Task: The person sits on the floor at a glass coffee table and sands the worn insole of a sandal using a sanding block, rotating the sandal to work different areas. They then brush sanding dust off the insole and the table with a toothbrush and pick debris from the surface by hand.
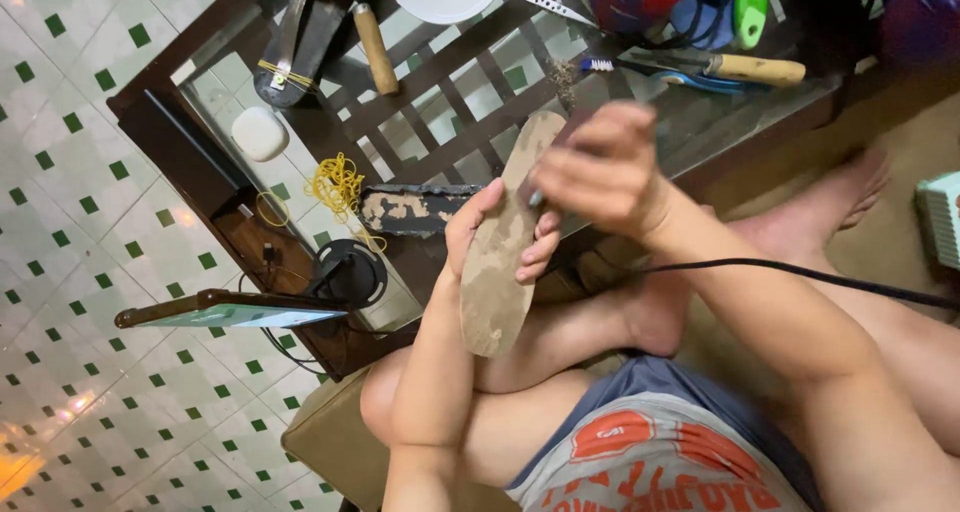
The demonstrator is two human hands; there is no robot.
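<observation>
Person sits w/ legs crossed beside a low glass-top bench (300, 122). Left hand (495, 237) is curled round a flat, brownish shoe sole (505, 242), fingers wrapped over its right edge, thumb on the left edge; sole is held up over the lap, tilted, toe end pointing toward the bench. Right hand (600, 167) is closed in a fist-like grip on a small tool whose tip (537, 199) just shows at the sole's edge; tool body is hidden in the fist, so can't tell what kind. A black cord (800, 272) runs from under the right wrist across the forearm to the right edge of view.

Risks, as I judge them:
- Left fingers sit just beside the tool tip. If the tip skids off the sole's edge, it prob. hits those fingers first.
- Sole is gripped mid-length only, nothing backing it. Push too hard and it can flex or twist out of the grip, landing on bare legs.
- Cord lies over the forearm; a snag on knee or arm could jerk the tool off line.
- Bench is crowded: wood-handled knife (745, 69), toothbrush (620, 67), yellow rubber bands (335, 184), a phone on a stand (240, 312) at the near corner. A wide elbow swing could knock sth off onto the tiled floor (60, 122).
</observation>
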